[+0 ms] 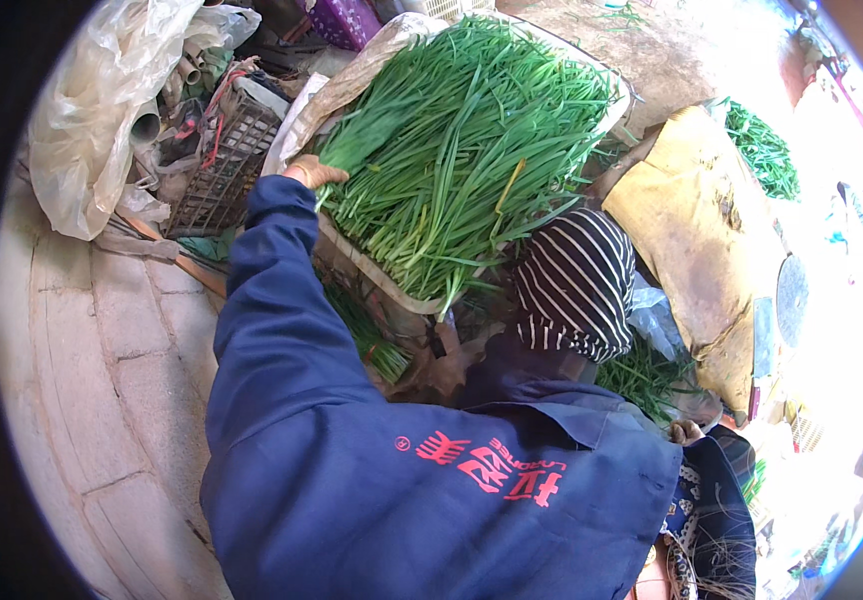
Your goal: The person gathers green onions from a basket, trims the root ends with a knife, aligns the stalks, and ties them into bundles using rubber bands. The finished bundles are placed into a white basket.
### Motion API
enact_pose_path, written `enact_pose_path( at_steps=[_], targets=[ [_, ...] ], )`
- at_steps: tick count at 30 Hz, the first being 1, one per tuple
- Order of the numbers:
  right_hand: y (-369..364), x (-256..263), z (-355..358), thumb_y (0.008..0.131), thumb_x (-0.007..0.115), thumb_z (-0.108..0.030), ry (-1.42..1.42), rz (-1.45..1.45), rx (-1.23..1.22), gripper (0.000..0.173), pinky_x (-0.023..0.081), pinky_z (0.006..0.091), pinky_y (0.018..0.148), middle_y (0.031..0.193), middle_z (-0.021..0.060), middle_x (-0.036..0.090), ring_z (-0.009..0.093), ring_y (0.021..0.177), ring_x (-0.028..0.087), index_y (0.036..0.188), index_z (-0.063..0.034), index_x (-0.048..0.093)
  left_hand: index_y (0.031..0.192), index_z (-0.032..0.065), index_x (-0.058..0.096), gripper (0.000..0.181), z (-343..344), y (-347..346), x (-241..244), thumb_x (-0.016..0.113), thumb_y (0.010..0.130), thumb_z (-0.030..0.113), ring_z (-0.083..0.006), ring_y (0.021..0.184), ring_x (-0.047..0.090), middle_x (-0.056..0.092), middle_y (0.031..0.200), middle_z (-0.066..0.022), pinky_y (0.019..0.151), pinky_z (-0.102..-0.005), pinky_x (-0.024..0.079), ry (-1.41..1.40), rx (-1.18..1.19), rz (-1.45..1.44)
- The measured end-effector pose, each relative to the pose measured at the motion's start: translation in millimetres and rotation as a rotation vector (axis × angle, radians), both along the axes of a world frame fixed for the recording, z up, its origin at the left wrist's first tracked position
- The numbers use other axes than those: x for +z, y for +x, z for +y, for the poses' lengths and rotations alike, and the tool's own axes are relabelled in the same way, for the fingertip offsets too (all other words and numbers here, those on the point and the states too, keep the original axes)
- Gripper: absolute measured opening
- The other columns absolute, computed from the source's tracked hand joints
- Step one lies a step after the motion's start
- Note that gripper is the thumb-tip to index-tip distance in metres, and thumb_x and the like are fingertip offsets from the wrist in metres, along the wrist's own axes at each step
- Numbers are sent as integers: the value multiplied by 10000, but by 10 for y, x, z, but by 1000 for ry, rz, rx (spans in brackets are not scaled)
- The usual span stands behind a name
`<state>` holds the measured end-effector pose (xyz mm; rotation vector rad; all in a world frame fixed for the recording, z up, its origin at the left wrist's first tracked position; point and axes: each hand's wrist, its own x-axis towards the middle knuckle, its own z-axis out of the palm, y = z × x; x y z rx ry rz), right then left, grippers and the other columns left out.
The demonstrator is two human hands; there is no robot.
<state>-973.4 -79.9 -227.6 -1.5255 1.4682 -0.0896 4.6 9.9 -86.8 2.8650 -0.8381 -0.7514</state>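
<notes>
At the upper left, my left hand [315,172] is closed around the pale stalks of a bunch of chives [364,139]. It is over the near-left corner of a light plastic crate [371,266], heaped with long green chives [469,150]. Only the curled fingers of my right hand [686,431] show, at the lower right, beside loose greens [649,382] and clear plastic; its grip is unclear. Between my arms is striped black-and-white knit fabric [578,285]; what it covers is unclear. My navy garment [431,525] with red writing fills the foreground.
A dark slatted crate [218,161] and a plastic bag [94,127] stand left, beside stone paving [79,360]. To the right are a stained yellow sheet [694,195], a cleaver [762,337], a grey disc [792,300] and more greens [761,150]. Glare washes out the far right.
</notes>
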Motion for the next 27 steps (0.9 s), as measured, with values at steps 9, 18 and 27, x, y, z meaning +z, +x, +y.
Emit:
enact_pose_path(
  at_steps=[9, 18, 27],
  targets=[
    [269, 234, -16, 900, 637, -119, -10, 95, 178, 140, 483, 279, 648, 750, 48, 638, 129, 672, 577, 978, -9, 676, 1279, -4, 526, 548, 178, -939, 588, 694, 892, 345, -190, 688, 682, 689, 962, -138, 515, -278, 578, -959, 277, 1215],
    [2539, 2065, -503, 882, 700, -373, 229, -644, 158, 646, 493, 288, 846, 1129, 111, 642, 179, 975, 617, 1378, -31, 468, 1271, -20, 532, 496, -458, -3479, 1193, 629, 901, 294, -126, 617, 614, 665, 935, -91, 509, -262, 528, -734, -159, 1617],
    [2539, 2444, -826, 948, 574, -248, -37, -1143, -308, 460, 492, 345, 937, 1172, 111, 631, 200, 1047, 612, 1319, 18, 516, 1184, -34, 548, 690, -1559, -5434, 946, 717, 769, 490, -383, 978, 646, 631, 1064, -284, 856, -433, 506, -334, -1293, 498]
  ],
)
